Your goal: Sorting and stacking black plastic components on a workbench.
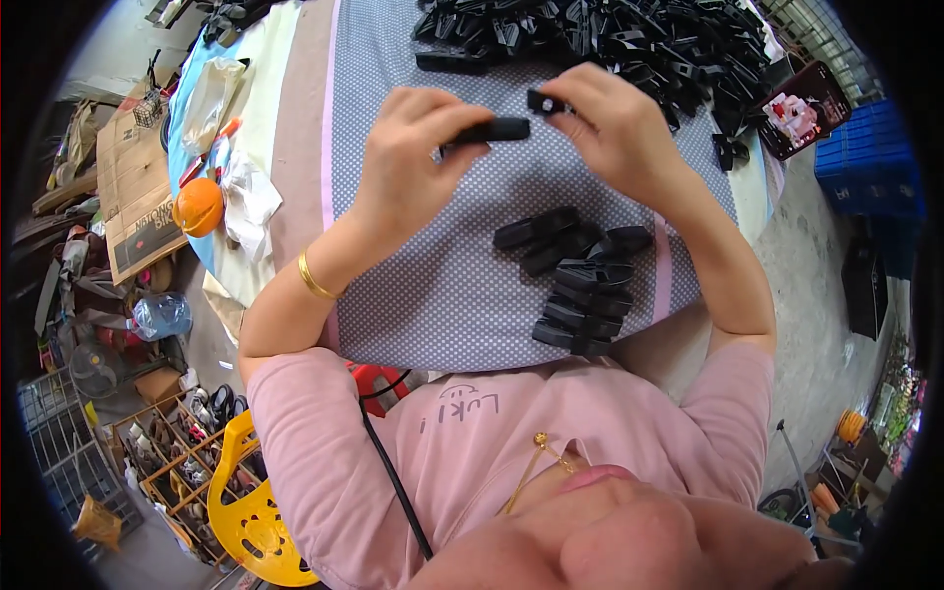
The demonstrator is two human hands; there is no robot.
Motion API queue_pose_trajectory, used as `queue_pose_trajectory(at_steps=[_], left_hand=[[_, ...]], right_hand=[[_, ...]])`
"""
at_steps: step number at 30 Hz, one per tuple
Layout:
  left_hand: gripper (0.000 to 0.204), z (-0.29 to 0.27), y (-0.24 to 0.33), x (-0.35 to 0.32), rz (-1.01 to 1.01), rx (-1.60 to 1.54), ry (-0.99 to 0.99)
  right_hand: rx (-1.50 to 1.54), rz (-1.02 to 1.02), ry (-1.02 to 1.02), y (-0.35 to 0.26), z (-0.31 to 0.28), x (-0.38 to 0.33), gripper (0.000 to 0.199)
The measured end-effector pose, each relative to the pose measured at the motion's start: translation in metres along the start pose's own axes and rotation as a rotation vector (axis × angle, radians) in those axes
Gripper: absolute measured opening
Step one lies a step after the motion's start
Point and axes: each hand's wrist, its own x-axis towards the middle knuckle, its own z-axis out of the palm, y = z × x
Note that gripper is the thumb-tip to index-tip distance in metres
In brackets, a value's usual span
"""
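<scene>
Fingers of your left hand (pixel 408 162) pinch the long black plastic clip body (pixel 489 131) mid-length — light, stiff (slick too); right hand (pixel 610 123) pinches a small black plastic piece (pixel 544 101).

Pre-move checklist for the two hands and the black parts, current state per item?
1. Left hand grips long black piece: ok.
2. Right hand pinches small black part: ok.
3. The two parts joined: not ok, apart.
4. Alignment of mating ends: cannot tell.
5. Small stack of black pieces clear of both hands: ok.
6. Big pile of black parts on the dotted cloth: ok.
</scene>
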Motion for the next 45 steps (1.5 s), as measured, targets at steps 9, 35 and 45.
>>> queue_pose_trajectory(at_steps=[9, 35, 45], left_hand=[[0.028, 0.009, -0.005, -0.007, -0.203, -0.13, -0.237], [0.024, 0.005, -0.006, 0.003, -0.163, -0.178, -0.378], [0.038, 0.004, -0.031, 0.006, -0.368, 0.038, -0.281]], right_hand=[[0.128, -0.017, -0.262, -0.008, -0.003, -0.005, 0.022], [0.092, -0.163, -0.322, -0.007, 0.004, -0.003, 0.02], [-0.087, 0.066, -0.137, 0.014, -0.018, 0.002, 0.028]])
